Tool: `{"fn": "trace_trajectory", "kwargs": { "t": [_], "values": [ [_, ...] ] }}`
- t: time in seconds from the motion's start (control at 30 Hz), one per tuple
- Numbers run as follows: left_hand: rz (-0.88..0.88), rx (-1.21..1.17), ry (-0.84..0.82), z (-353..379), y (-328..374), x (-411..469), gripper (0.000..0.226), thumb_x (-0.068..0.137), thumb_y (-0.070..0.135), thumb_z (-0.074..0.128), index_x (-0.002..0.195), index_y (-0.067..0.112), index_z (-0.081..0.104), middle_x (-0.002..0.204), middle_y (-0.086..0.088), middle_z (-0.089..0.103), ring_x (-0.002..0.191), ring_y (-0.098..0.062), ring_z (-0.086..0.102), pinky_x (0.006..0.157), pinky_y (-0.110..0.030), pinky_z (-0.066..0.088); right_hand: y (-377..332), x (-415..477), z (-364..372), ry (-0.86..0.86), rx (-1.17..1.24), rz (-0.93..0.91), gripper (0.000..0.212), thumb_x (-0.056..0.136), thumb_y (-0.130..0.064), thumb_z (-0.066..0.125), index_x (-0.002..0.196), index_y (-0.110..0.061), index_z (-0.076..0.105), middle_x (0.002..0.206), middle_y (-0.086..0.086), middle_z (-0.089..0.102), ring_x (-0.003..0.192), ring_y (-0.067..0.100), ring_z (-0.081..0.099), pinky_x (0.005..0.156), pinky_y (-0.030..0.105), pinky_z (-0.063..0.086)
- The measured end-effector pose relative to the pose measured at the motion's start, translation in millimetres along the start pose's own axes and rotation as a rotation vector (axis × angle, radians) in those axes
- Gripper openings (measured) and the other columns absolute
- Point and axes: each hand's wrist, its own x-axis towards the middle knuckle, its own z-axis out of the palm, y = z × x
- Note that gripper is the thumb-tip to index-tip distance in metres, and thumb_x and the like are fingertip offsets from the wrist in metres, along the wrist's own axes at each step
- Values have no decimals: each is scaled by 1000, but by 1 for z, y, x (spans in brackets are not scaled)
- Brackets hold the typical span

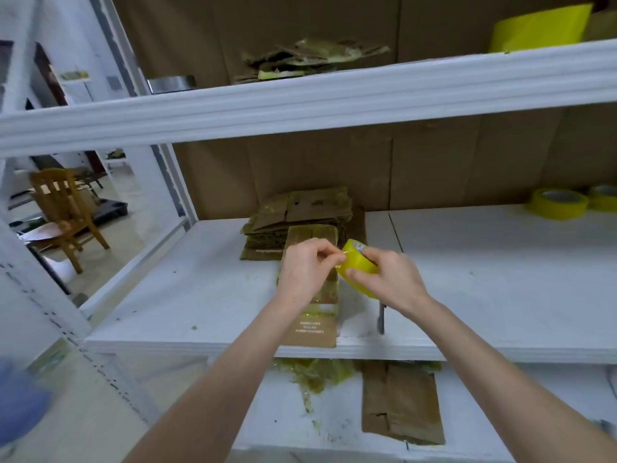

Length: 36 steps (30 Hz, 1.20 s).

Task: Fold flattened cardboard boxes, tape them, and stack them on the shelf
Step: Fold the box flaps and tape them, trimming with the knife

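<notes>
Desk: What do the hands have?

Photographer: The right hand [390, 282] grips a roll of yellow tape [355, 267], thumb on its outer face and fingers curled over the rim, directly above the cardboard box [314, 332]. The left hand [305, 265] pinches the tape's free end at the roll's edge, fingers bunched, also above the box.

Desk: And the box itself?

Photographer: It lies long and narrow on the white middle shelf [500, 279], its near end at the shelf's front lip, with printed text on that end and yellowish tape across its top. The hands cover its middle.

Desk: What surrounds it?

Photographer: Just behind the box sits a stack of flattened cardboard boxes [300, 215]; whether the two touch, I cannot tell. Just right of the box a slim dark tool [381, 317] lies on the shelf, partly under the right wrist and too blurred to name. Well to the box's right, at the back, is a spare yellow tape roll [557, 203], with a second beside it cut off by the frame. Below the box, on the lower shelf, lie crumpled tape scraps [314, 372] and a flattened carton [400, 402]. Above it, on the upper shelf, rests a ragged pile of cardboard [314, 58]. Far left of the box, beyond the rack, stands a wooden chair [66, 212].
</notes>
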Motion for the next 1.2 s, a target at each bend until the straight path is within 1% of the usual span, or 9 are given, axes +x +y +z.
{"fn": "trace_trajectory", "kwargs": {
  "t": [0.1,0.23,0.3,0.47,0.63,0.77,0.93,1.07,1.2],
  "values": [
    [-81,-44,78,0,-1,-3,10,80,24,73,72,19,72,68,9,65,66,-7,59,67,-21,46,3,0,-6,-56,95,29,28,82,-53,67,81,-24,62,69,-3,59,73,21,57,61,31,38],
    [-223,-180,94,-10,-3,-4,15,86,19,68,72,16,68,63,3,63,47,-3,59,48,-12,45,8,-7,-25,-279,617,88,24,82,-34,74,81,-11,66,71,1,60,69,13,56,64,27,40],
    [-246,-215,80,-15,-4,-6,18,88,16,66,71,16,66,59,4,61,44,-3,58,48,-17,49,9,-10,-32,-313,664,74,21,82,-29,74,82,-10,66,73,1,60,69,11,55,65,25,39],
    [-309,-269,122,-30,-15,-12,19,89,18,65,70,16,67,61,3,62,56,-14,64,61,-32,58,11,-1,-38,-226,334,38,34,73,-47,78,67,-19,60,60,-5,55,61,13,53,58,31,40],
    [-365,-327,142,-39,-31,-24,20,89,15,65,69,15,66,57,3,60,53,-8,59,58,-26,57,7,-2,-42,-372,385,-3,29,77,-46,71,75,-19,64,67,-5,59,61,5,54,57,21,39],
    [-446,-338,226,-50,-54,-34,17,89,15,65,72,16,66,63,-2,61,53,-6,57,59,-24,57,9,0,-35,-245,-18,-48,35,83,-54,63,68,-23,59,63,-4,56,63,13,53,59,33,40],
    [-513,-331,272,-57,-77,-45,16,88,15,64,73,15,66,67,-4,63,58,-10,58,57,-24,57,10,-4,-30,-347,91,-30,32,85,-51,63,84,-20,67,79,4,65,78,23,59,66,39,47],
    [-507,-300,296,-55,-83,-51,16,89,15,63,74,12,65,67,-5,62,60,-12,57,48,-12,49,1,-7,-20,-146,-297,11,31,87,-61,53,96,-33,63,84,-1,58,88,22,53,66,30,34],
    [-502,-297,328,-48,-88,-51,15,90,14,63,75,13,66,69,-4,63,64,-13,59,47,-10,47,0,-10,-2,-31,-399,1,39,91,-59,45,107,-29,64,94,0,68,96,24,60,80,32,35]
  ]
}}
